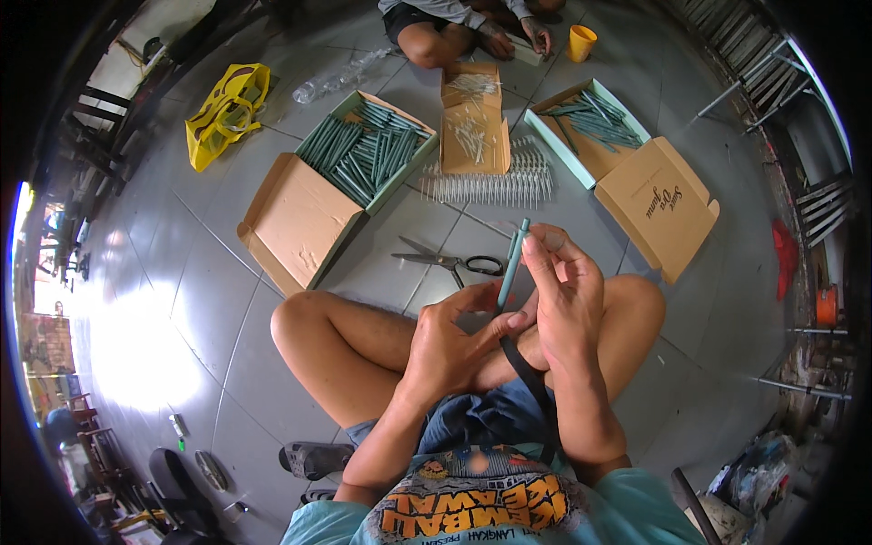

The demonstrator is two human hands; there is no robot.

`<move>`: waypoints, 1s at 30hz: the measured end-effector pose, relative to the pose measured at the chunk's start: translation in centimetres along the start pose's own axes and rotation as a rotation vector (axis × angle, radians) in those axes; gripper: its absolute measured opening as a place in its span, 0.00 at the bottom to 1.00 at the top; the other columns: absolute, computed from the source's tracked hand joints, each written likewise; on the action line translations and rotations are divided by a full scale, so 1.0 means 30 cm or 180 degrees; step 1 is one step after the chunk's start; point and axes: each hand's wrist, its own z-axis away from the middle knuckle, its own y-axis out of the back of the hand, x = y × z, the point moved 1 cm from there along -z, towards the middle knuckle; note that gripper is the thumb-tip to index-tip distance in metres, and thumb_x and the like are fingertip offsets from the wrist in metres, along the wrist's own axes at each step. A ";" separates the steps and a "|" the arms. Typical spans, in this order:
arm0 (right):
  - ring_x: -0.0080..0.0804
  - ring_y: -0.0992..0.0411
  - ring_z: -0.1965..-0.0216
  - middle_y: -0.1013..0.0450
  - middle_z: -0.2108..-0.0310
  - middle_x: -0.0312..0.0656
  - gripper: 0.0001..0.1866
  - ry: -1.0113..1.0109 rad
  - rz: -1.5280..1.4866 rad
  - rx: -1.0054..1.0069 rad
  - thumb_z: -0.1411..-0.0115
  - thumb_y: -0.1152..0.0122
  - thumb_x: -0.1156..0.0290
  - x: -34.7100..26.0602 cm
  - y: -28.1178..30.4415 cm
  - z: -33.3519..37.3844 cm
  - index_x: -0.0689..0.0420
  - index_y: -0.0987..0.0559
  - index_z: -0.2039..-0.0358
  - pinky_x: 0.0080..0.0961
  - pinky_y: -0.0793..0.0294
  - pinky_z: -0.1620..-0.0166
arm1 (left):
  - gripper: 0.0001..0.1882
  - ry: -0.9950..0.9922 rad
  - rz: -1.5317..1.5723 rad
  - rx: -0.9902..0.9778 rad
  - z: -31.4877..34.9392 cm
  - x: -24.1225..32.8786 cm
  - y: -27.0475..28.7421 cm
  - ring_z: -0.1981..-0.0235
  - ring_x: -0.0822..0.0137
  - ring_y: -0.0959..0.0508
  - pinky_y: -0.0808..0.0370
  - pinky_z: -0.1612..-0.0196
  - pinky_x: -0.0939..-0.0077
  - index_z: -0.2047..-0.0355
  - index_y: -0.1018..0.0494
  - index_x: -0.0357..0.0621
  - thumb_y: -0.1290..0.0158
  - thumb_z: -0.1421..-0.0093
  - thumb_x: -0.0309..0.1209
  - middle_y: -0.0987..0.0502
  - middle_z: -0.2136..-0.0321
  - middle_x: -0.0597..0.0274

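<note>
A teal pen (512, 268) stands tilted upright in front of my lap. My left hand (447, 343) grips its lower end between thumb and fingers. At its upper end, the thumb and fingers of my right hand (565, 289) close in on the pen near its clip and button. Just beyond my hands, black-handled scissors (447, 261) lie part open on the floor. Many similar pens (368, 145) fill the box (300, 216) at the left, whose lid is folded back. Fewer pens (595, 118) lie in the box (661, 204) at the right, also with its lid back.
Between the boxes, a cardboard tray (454, 150) holds thin pale sticks, with rows of clear slim pieces (486, 186) beside it. A yellow bag (227, 118), crumpled plastic (341, 77) and an orange cup (581, 43) lie farther off. Another person's hands (518, 41) work at the far side.
</note>
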 end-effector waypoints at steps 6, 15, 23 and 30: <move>0.19 0.29 0.63 0.29 0.60 0.35 0.09 0.0164 -0.0032 0.0040 0.38 0.37 0.71 0.019 -0.014 0.001 0.64 0.20 0.62 0.18 0.26 0.65 | 0.31 -0.0313 0.0690 -0.0032 -0.035 -0.051 -0.039 0.54 0.62 0.20 0.27 0.47 0.67 0.45 0.31 0.32 0.35 0.45 0.36 0.20 0.58 0.49; 0.21 0.29 0.61 0.29 0.57 0.38 0.07 0.0371 0.0133 -0.0026 0.39 0.35 0.71 0.055 0.013 0.009 0.62 0.19 0.64 0.22 0.29 0.56 | 0.17 -0.0116 0.2040 -0.0757 -0.087 -0.007 -0.004 0.55 0.71 0.23 0.26 0.52 0.76 0.51 0.29 0.33 0.41 0.39 0.27 0.22 0.57 0.57; 0.23 0.26 0.65 0.30 0.56 0.39 0.06 0.0417 -0.0077 0.0084 0.39 0.35 0.74 0.060 0.005 0.006 0.63 0.19 0.64 0.21 0.26 0.57 | 0.13 0.0099 0.1880 -0.0289 -0.075 -0.009 0.004 0.60 0.69 0.20 0.22 0.55 0.77 0.57 0.25 0.28 0.43 0.37 0.27 0.19 0.61 0.55; 0.24 0.25 0.60 0.28 0.54 0.41 0.09 0.0763 0.0109 0.0096 0.40 0.35 0.75 0.088 0.000 0.000 0.65 0.20 0.61 0.18 0.19 0.66 | 0.14 0.0237 0.2429 -0.0235 -0.064 -0.040 -0.009 0.62 0.68 0.19 0.20 0.57 0.77 0.54 0.24 0.28 0.45 0.35 0.29 0.19 0.61 0.54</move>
